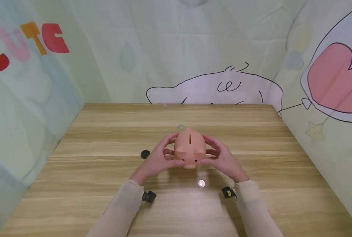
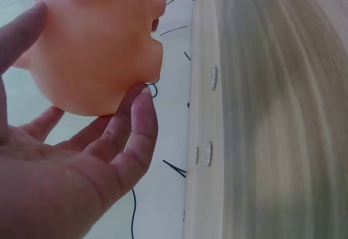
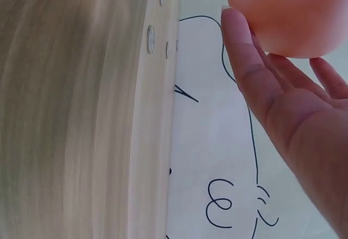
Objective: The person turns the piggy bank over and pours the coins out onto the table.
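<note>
An orange-pink piggy bank [image 1: 190, 148] with a coin slot on its back is held up off the table, its snout toward me. My left hand [image 1: 159, 158] grips its left side, with the thumb beside the snout and the fingers curved round the body. From the other side my right hand [image 1: 223, 159] grips it in the same way. Below, a shiny coin [image 1: 201, 183] lies on the tabletop in front of the bank. In the left wrist view the bank's feet [image 2: 149, 60] are clear of the wood. The bank's underside is hidden.
A round black piece [image 1: 145, 154], perhaps a stopper, lies left of my left hand. One coin [image 1: 180, 126] lies behind the bank, and another coin [image 1: 164, 105] sits at the far edge of the wooden table [image 1: 104, 131]. Printed cloth [image 1: 119, 49] hangs round the table.
</note>
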Tool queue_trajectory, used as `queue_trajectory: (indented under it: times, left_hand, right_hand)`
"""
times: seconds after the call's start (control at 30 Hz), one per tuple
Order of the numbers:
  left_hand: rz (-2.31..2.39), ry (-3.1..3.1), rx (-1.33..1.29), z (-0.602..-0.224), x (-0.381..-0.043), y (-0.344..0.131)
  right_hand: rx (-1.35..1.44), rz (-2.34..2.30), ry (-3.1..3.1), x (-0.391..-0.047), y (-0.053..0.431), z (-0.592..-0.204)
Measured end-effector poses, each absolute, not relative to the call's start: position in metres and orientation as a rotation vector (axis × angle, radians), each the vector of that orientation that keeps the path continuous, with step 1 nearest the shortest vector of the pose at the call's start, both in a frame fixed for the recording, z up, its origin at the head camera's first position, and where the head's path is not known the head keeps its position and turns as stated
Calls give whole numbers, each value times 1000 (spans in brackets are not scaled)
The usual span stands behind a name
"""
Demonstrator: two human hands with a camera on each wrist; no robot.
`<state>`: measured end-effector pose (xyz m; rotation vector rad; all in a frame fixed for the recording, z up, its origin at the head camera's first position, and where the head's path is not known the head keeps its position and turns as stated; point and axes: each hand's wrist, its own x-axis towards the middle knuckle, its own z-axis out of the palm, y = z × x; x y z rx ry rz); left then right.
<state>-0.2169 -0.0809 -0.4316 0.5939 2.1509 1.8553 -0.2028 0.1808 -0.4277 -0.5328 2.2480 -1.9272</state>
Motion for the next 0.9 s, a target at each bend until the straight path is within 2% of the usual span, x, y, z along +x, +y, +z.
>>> queue_trajectory:
  times: [0.37,0.9]
  left_hand:
    - [1911,2188,610,-437,-214,-78]
    - [1925,2193,610,-437,-214,-77]
  right_hand:
    - [-729,-2061,2153,-205,172,-442]
    - [-704,-2072,2183,-203,175,-443]
